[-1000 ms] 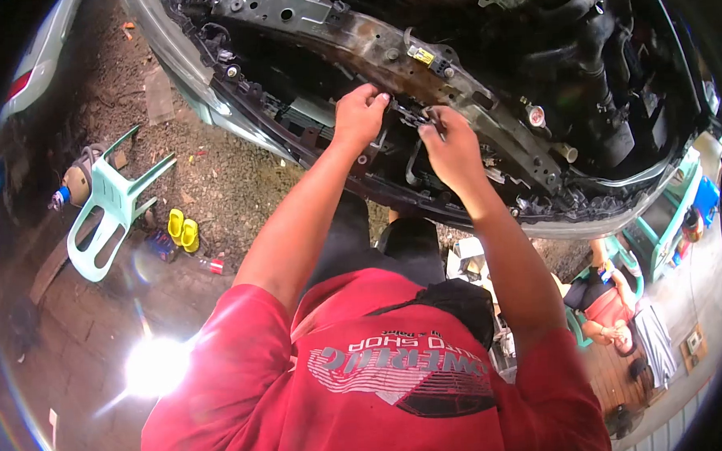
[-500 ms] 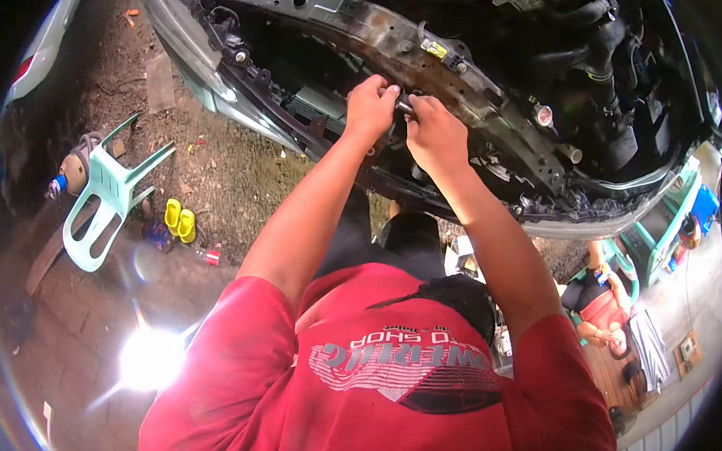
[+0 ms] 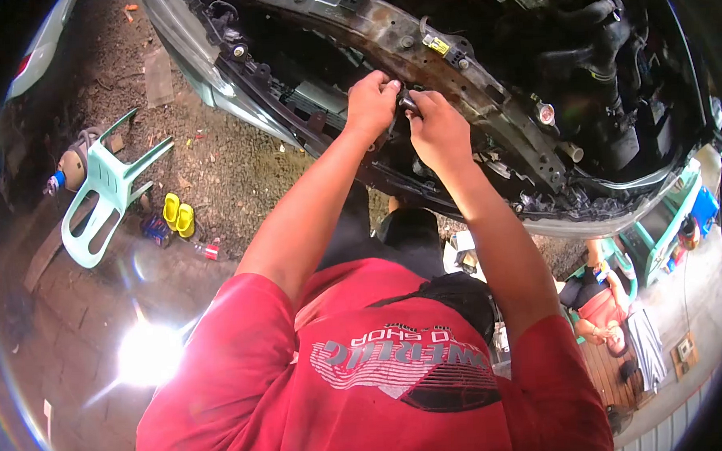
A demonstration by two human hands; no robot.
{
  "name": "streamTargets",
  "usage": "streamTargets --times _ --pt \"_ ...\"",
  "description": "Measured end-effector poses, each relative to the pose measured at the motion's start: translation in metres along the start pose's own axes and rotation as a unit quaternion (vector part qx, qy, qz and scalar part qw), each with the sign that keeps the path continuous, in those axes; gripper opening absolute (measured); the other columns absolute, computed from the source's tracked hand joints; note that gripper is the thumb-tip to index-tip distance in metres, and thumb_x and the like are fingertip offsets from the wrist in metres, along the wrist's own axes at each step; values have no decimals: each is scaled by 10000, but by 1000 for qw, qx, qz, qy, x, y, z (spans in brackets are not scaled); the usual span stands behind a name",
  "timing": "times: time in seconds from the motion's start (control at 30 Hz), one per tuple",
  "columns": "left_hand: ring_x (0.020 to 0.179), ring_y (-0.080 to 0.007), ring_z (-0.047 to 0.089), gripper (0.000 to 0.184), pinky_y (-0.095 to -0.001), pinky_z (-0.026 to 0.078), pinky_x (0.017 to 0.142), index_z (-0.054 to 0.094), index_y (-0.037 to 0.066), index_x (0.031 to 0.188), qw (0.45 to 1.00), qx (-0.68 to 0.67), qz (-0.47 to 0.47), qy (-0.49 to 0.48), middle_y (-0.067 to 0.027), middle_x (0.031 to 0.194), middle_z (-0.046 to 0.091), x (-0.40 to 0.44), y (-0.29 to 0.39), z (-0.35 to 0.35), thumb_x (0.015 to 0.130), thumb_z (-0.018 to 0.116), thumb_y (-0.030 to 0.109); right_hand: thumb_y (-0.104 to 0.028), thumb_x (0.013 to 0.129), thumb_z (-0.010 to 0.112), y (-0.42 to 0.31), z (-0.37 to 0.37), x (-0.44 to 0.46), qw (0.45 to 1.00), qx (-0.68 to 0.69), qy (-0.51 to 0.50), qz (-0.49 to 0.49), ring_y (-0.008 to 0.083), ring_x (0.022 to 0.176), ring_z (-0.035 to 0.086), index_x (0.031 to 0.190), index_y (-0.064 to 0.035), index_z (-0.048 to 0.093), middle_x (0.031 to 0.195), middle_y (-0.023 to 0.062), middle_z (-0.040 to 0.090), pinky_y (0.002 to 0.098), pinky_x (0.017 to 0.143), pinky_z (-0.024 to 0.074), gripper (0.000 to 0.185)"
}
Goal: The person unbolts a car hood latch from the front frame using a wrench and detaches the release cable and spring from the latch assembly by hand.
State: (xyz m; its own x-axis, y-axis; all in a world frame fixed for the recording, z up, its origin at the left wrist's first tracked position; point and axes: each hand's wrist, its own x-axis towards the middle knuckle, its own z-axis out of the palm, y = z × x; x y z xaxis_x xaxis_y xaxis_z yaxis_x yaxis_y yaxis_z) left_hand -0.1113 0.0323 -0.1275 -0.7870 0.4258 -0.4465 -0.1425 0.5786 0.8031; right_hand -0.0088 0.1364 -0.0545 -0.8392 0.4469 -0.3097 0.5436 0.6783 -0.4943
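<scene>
Gravel (image 3: pixel 238 178) borders the car front end (image 3: pixel 476 83). Upper centre, the right hand (image 3: pixel 440 132) pinches a small dark part (image 3: pixel 407 102); whether the left hand (image 3: pixel 369 107) grips it cannot be determined. Slackened pressure could drop it inside.

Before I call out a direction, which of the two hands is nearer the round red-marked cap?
The right hand: in the picture it lies between the left hand and the round red-marked cap, leaving the left hand farther off.
</scene>
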Motion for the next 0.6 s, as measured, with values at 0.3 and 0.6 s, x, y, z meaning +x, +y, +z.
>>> streamTargets --times 0.3,0.6 --pt "740 -377 687 279 -454 521 706 637 -27 843 999 -19 -34 -24 -213 777 690 2 1 -7 904 696 239 -239 944 641 1 -3 -2 1000 4 3 -2 312 1033 690 1244 -129 682 1217 66 678 429 869 561 322" --pt "831 -390 699 304 -450 528 777 647 -29 930 998 67 -9 -15 -220 873 718 6 -3 -1 909 688 271 -228 934 657 1 -5 -1 999 40 -12 11 325 1092 674 1289 -119 663 1255 91 665 422 920 551 371"
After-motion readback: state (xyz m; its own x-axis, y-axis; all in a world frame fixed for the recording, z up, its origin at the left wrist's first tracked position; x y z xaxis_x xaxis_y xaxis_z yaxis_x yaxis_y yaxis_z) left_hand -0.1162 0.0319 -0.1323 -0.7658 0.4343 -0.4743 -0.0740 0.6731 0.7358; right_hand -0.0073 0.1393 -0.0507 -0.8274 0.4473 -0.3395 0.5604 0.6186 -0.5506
